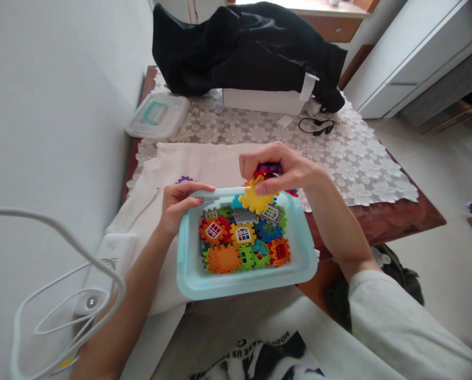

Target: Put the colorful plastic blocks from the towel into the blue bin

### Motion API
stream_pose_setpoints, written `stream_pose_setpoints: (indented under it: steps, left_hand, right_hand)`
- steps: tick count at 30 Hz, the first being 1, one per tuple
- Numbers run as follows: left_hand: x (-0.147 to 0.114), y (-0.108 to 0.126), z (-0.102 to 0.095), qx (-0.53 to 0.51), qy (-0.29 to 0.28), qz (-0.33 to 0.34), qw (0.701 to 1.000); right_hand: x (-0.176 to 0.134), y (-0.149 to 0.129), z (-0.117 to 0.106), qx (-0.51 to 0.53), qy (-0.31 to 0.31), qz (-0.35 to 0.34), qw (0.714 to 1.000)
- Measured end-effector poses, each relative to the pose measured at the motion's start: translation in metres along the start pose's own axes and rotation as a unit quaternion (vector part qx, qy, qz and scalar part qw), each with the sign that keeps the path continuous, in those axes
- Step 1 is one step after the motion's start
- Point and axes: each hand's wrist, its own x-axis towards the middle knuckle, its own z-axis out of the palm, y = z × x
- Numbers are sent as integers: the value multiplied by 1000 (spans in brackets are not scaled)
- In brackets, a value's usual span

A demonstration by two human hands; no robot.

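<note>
A light teal plastic box [188,279] sits at the table's near edge, close to my body. Many interlocking plastic building pieces lie in it, among them an orange panel [222,259] and a yellow window piece [243,234]. My left hand [180,205] grips the box's left far corner, thumb and fingers over the rim. Above the far rim, my right hand [283,166] is closed on several building pieces: a yellow toothed one [256,198] in front, with purple and red ones behind. A purple piece [184,179] lies on the cloth beyond my left hand.
A clear lid with a teal handle [157,116] lies at the far left. Black fabric [244,47] drapes over a white box [260,100] at the back. Black earphones [317,126] rest on the lace tablecloth. A white cable [62,227] loops at the left, by a power strip [111,253].
</note>
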Motion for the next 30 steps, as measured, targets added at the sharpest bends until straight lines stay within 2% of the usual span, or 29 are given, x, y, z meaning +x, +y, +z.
stream_pose_setpoints:
  steps: [2,4,7,14,20,30]
  left_hand:
    - [0,2,1,0,0,-2,1000]
    - [0,3,2,2,2,0,1000]
    - [1,4,2,4,7,9,1000]
    - [-1,2,0,2,8,-3,1000]
    - [-1,2,0,7,7,-6,1000]
    - [-1,4,1,-3,5,-3,1000]
  right_hand:
    - [4,-14,14,-20,-74,6,997]
    - [9,-18,26,-47,-102,16,994]
    - [13,-12,35,-74,-88,30,993]
    - [14,-5,34,-65,-114,32,991]
    - [11,-3,37,-100,-92,52,989]
    - [11,-3,35,-24,-105,-2,994]
